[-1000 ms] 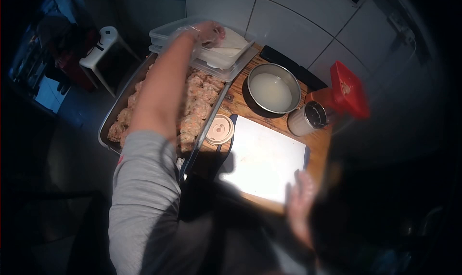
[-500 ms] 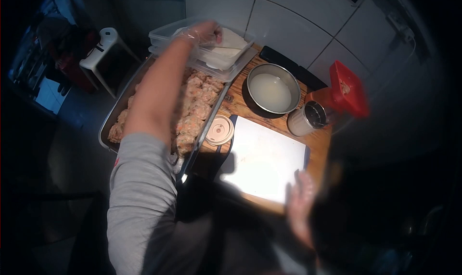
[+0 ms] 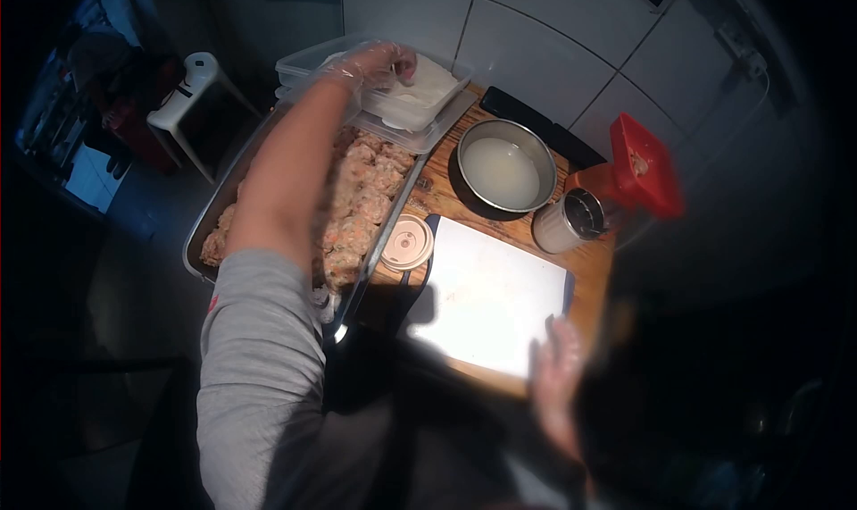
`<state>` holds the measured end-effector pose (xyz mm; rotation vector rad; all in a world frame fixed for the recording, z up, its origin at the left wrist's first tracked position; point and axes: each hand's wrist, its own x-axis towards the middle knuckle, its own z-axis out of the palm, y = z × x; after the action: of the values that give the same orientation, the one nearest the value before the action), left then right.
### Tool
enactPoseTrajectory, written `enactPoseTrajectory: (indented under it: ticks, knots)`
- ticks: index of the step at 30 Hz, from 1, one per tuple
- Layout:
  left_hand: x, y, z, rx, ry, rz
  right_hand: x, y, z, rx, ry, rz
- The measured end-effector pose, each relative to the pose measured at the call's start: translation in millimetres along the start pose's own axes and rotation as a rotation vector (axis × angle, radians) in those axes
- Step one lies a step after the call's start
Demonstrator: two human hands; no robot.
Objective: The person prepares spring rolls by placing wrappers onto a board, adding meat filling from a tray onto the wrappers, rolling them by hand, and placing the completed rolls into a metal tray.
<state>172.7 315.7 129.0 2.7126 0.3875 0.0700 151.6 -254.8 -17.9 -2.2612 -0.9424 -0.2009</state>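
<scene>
This is a kitchen, and 1 large metal tray (image 3: 376, 264) filled with lumps of raw-looking minced mix (image 3: 361, 202) suggests catering rather than home cooking. A white cutting board (image 3: 500, 287) and a metal pan (image 3: 542, 162) of cloudy liquid share a wooden worktop (image 3: 437, 186) near a clear plastic tub (image 3: 299, 63), beside a tiled wall (image 3: 544, 28).

White sheets (image 3: 428, 83): stacked flat inside open, clear plastic container (image 3: 303, 62), near 12 o'clock from view centre; far-left portion hidden. White board (image 3: 500, 287), dark-blue ends: lying flat, about 4–5 o'clock, surface glare-bright.
</scene>
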Motion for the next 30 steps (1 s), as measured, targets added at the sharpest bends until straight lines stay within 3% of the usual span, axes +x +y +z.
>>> enactPoseTrajectory:
  ticks: [4,7,13,19,22,28,30]
  knots:
    - [-6,1,6,-0.183,0.005,-0.063,-1,3,1,-0.006,-0.005,0.0]
    - [-20,19,1,-0.014,0.044,-0.048,-1,4,3,0.026,0.01,0.002]
    - [8,-8,10,-0.001,0.069,-0.049,0,0,1,0.075,0.018,0.03]
    - [5,-28,11,-0.437,0.13,-0.038,0,2,3,0.126,0.015,0.048]
    - [12,-33,11,-0.422,0.079,-0.049,-1,2,5,0.155,0.025,0.06]
    - [17,-36,14,-0.37,0.262,0.146,0,2,2,0.086,0.023,0.022]
    - [21,-44,14,-0.38,0.206,0.159,-1,5,4,0.087,0.026,0.024]
